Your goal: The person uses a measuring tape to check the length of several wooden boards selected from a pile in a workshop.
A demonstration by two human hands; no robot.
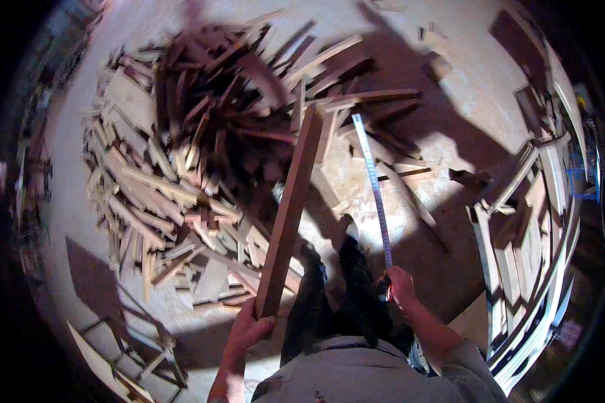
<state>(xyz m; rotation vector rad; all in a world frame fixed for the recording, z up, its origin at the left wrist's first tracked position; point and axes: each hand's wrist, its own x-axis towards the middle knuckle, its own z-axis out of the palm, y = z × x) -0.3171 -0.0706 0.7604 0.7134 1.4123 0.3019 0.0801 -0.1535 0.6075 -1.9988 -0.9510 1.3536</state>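
My left hand (252, 327) grips the lower end of a long square wooden bar (290, 208), which points away from me and leans slightly right. My right hand (400, 285) is closed around a tape measure (388, 291), whose case is mostly hidden by the fingers. Its pale blade (375, 185) is pulled out long and runs forward from the hand, to the right of the bar. Bar and blade are apart, and the blade's far tip is near the level of the bar's far end.
A big heap of wood offcuts (161, 195) covers the floor ahead and to the left. More boards (517, 269) are stacked at the right. A frame-like stand (148, 356) is at the lower left. Loose strips (410, 195) lie on the floor beyond my feet.
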